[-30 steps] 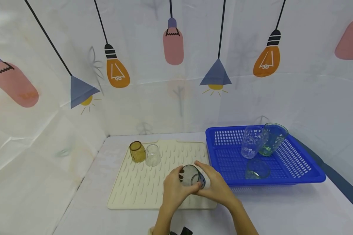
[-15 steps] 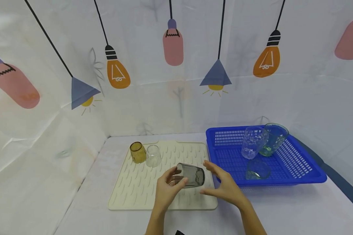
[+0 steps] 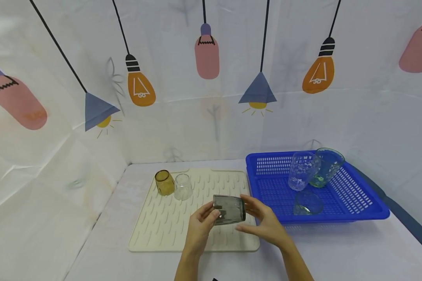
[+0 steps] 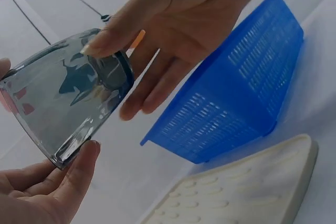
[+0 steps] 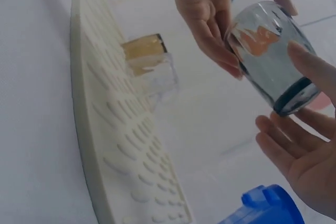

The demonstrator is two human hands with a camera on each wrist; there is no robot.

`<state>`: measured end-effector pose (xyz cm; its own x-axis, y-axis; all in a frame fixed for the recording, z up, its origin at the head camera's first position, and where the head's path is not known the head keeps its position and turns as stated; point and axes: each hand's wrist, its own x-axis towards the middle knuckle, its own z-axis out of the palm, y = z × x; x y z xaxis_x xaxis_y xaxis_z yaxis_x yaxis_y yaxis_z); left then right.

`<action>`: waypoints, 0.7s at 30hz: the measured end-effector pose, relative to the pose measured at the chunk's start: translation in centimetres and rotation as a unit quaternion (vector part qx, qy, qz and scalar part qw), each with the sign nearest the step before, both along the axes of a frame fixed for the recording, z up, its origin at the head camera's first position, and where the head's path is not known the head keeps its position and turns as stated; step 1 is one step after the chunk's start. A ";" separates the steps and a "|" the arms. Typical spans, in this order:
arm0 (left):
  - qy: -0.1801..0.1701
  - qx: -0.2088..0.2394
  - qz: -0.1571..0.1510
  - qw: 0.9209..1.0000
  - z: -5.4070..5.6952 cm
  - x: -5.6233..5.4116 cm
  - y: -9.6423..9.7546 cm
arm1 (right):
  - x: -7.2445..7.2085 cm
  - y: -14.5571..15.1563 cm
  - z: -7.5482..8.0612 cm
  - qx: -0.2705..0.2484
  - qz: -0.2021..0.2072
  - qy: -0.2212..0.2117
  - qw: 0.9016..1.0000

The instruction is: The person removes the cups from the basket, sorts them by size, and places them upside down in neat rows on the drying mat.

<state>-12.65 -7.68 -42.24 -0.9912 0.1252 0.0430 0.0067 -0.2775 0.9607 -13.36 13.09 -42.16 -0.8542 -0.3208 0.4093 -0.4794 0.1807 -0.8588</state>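
Note:
A smoky grey drinking glass [image 3: 229, 210] lies on its side in the air above the cream drying mat [image 3: 168, 226]. My left hand [image 3: 199, 226] pinches its rim end, thumb on the near side and fingers behind. At the dark base end is my right hand [image 3: 265, 222], thumb and fingers spread; its forefinger tip is right at the base edge. In the right wrist view the right thumb overlaps the wall of the glass [image 5: 270, 51], while the other fingers lie below the base. An amber glass [image 3: 165, 183] and a clear glass [image 3: 183, 187] stand together on the mat's far left.
Right of the mat stands a blue plastic basket [image 3: 337, 215]. It holds a clear patterned glass [image 3: 300, 171], a greenish glass [image 3: 325, 168] and a low clear glass [image 3: 307, 203]. A white sheet with printed lamps [image 3: 183, 128] hangs behind the table.
The glass has turned from upright-facing between both hands to lying sideways, with the left hand at its rim. The right hand let go, then came back close to the base.

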 end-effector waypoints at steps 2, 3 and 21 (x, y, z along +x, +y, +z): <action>-0.005 0.016 -0.005 1.000 0.1 0.0 0.2 | -0.1 -0.4 -0.2 -0.035 0.011 0.001 0.999; -0.008 0.023 -0.008 1.000 0.1 0.1 0.2 | -0.2 -0.6 -0.2 -0.054 0.018 0.002 0.998; 0.093 -0.131 0.044 0.986 -1.8 0.6 -2.1 | -0.8 -1.1 -0.6 -0.140 0.016 -0.045 0.989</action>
<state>-12.02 -9.79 -44.04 -0.9766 0.0710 0.2030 0.2027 -0.0112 0.9792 -14.12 11.99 -42.74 -0.8823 -0.2330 0.4089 -0.4008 -0.0833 -0.9124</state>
